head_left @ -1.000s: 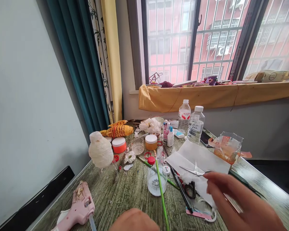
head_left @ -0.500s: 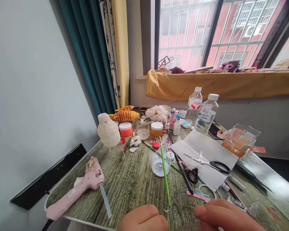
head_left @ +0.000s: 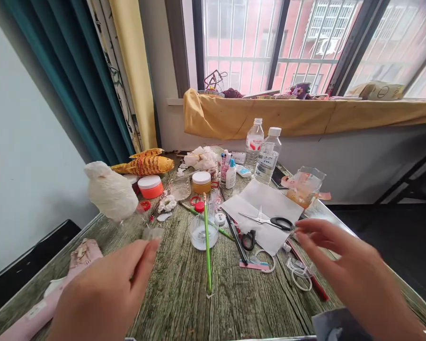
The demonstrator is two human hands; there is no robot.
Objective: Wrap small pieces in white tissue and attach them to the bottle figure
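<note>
My left hand (head_left: 106, 284) is over the left part of the table, thumb and forefinger pinched on a small translucent piece (head_left: 153, 233) like clear film. My right hand (head_left: 344, 265) reaches in from the right, thumb and forefinger slightly apart, with nothing clearly held. Its fingertips are close to the black-handled scissors (head_left: 282, 223), which lie with parted blades on white paper (head_left: 266, 194). Beyond my left hand stands a cream-coloured wrapped form (head_left: 110, 192). Partly behind that hand lies a pink glue gun (head_left: 42, 303). A green stick (head_left: 208, 251) leans across a clear round dish (head_left: 199, 239).
Two plastic bottles (head_left: 268, 156) stand toward the back. Jars with white lids (head_left: 201, 178), a small glue bottle (head_left: 230, 174) and an orange fish-shaped figure (head_left: 152, 165) crowd the far side. Black pens (head_left: 237, 241) and white rings (head_left: 301, 279) lie nearer the right.
My hands have moved apart and farther over the table: the left toward the left with the translucent piece, the right toward the scissors. The view has turned to the right.
</note>
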